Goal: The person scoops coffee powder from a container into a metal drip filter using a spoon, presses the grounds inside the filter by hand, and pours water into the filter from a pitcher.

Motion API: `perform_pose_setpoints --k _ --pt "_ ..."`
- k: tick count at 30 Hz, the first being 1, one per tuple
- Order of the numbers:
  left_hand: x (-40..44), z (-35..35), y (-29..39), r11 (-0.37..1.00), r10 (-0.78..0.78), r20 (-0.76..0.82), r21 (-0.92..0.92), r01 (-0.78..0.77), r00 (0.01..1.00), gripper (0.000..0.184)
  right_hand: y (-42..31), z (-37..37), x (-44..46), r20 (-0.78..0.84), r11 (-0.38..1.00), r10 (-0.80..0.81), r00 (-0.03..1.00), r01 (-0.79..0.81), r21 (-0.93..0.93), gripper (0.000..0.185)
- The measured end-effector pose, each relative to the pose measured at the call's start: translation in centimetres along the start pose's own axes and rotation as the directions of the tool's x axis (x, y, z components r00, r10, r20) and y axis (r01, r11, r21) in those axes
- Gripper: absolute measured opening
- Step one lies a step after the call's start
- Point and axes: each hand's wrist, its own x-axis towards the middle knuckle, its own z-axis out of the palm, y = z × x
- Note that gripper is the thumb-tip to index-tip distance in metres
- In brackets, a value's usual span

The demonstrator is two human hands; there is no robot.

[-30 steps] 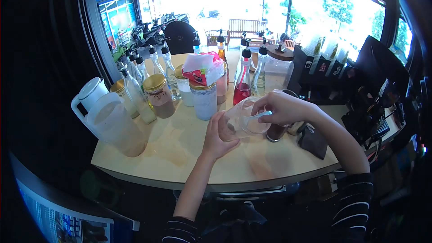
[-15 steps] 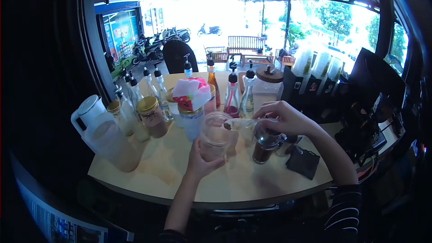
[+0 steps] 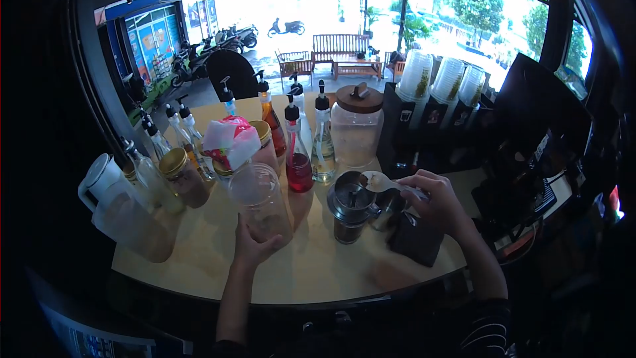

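My left hand (image 3: 253, 246) is wrapped around the lower part of a clear plastic cup (image 3: 264, 207), which stands upright, tilted slightly. The cup looks see-through, with no clear contents. Between the fingers of my right hand (image 3: 434, 197) is the handle of a white plastic spoon (image 3: 379, 181). Its bowl has a brown smear and hangs at the rim of a metal coffee drip filter (image 3: 348, 200). That filter sits on a glass of dark liquid (image 3: 347, 232). A dark folded cloth (image 3: 417, 240) lies right of the glass, below my right hand.
Pump-top syrup bottles (image 3: 299, 159), gold-lidded jars (image 3: 182, 178) and a white-lidded pitcher (image 3: 129, 205) line the table's left and back. A pink-and-white packet (image 3: 230, 140) rests on a jar. Behind are a wooden-lidded glass jar (image 3: 358, 126) and stacked cups (image 3: 416, 74); a dark monitor (image 3: 540, 113) stands right.
The spoon has moved from the plastic cup's rim to the drip filter, away from the cup. My left hand still holds the cup. The whole view has shifted, too.
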Motion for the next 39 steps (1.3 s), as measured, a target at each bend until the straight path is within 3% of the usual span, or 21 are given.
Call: perform_pose_setpoints --k 2,5,11,14,20,39 --pt "0.1 -0.1 0.3 0.993 0.071 -0.002 0.092 -0.071 0.997 0.093 0.7 0.3 -0.1 0.000 0.999 -0.025 1.000 0.025 -0.025 0.019" --pt "0.0 0.0 0.2 0.992 0.057 0.003 0.115 -0.057 0.998 0.089 1.2 0.6 -0.3 -0.035 0.998 -0.059 0.998 0.058 -0.031 0.019" --pt "0.0 0.2 0.3 0.996 0.084 0.023 0.008 -0.084 0.996 0.087 0.4 0.3 -0.2 -0.044 0.995 -0.049 0.998 0.046 -0.083 0.019" --pt "-0.1 0.0 0.5 0.994 0.075 0.023 0.076 -0.076 0.997 0.088 0.7 0.6 0.1 -0.022 0.994 -0.070 0.997 0.068 -0.089 0.019" --pt "-0.1 0.6 1.8 0.998 0.063 0.019 0.004 -0.063 0.998 0.088 0.8 1.3 0.4 -0.090 0.991 -0.096 0.991 0.087 -0.100 0.020" --pt "0.1 -0.1 0.1 0.988 0.123 0.042 0.088 -0.126 0.992 0.083 2.5 2.2 -0.7 -0.170 0.986 -0.159 0.972 0.147 -0.081 0.024"
